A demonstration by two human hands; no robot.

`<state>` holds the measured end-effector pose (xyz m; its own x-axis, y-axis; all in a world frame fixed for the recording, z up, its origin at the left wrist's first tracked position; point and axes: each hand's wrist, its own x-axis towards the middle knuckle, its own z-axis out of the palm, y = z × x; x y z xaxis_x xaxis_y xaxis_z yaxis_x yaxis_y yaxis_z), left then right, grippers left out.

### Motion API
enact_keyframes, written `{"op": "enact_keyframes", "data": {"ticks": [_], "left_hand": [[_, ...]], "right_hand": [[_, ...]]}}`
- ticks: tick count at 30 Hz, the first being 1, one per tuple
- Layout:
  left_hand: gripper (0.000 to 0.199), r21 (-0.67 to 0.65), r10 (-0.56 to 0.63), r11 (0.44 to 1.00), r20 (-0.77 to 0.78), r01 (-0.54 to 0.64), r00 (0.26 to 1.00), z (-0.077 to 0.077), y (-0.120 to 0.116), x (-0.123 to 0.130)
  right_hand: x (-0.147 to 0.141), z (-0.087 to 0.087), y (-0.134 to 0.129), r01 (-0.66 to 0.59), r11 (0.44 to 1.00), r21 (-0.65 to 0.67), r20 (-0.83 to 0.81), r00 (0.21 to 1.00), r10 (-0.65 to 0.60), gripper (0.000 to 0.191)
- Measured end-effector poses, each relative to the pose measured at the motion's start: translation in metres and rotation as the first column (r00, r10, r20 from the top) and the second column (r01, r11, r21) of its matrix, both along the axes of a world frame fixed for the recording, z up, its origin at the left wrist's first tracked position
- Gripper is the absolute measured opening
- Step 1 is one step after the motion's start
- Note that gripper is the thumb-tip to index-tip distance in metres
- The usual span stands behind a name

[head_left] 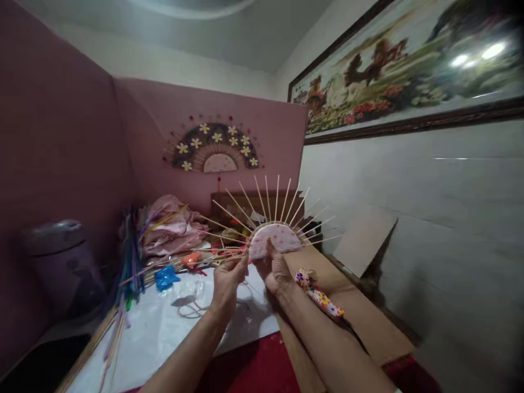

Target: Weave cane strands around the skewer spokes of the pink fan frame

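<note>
A half-round fan frame is held up over the table, its pink dotted cloth base ringed by thin pale sticks that spread out like rays. My right hand grips this base from below, thumb pressed on its front. At the lower left corner of the base, the fingertips of my left hand are pinched together. Whether they hold the edge or a thin cord there is too small to tell. Below and left of that hand, a loop of pale cord lies over the white sheet.
A blue crumpled piece, pink cloth and bundled coloured stems lie at left. Cardboard at right bears a flower-patterned object. A finished-looking flowered fan hangs on the pink panel; a tumbler stands far left.
</note>
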<state>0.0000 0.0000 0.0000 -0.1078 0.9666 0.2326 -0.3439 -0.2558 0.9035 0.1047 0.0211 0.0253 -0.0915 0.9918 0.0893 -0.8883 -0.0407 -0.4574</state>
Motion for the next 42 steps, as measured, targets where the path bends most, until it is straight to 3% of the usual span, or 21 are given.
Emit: {"op": "enact_keyframes", "data": {"ticks": [4,13,20,42], "left_hand": [[0.029,0.012,0.002,1.000,0.001,-0.002,1.000,0.002,-0.002,0.000],[0.033,0.050,0.070,0.996,-0.033,-0.068,0.997,0.006,-0.004,0.001],[0.035,0.110,0.090,0.991,-0.108,-0.078,0.990,0.008,-0.005,0.000],[0.032,0.141,0.147,0.983,-0.220,-0.118,0.964,0.011,-0.008,-0.001]], "right_hand": [[0.002,-0.001,-0.003,-0.034,0.998,0.053,0.014,0.999,0.033,0.023],[-0.004,-0.004,-0.003,-0.012,0.996,0.084,0.040,0.999,0.008,0.021],[-0.007,-0.006,-0.001,0.039,0.998,0.051,0.013,0.999,-0.040,0.020],[-0.005,-0.009,0.000,-0.003,0.999,0.049,0.047,0.999,0.001,0.018]]}}
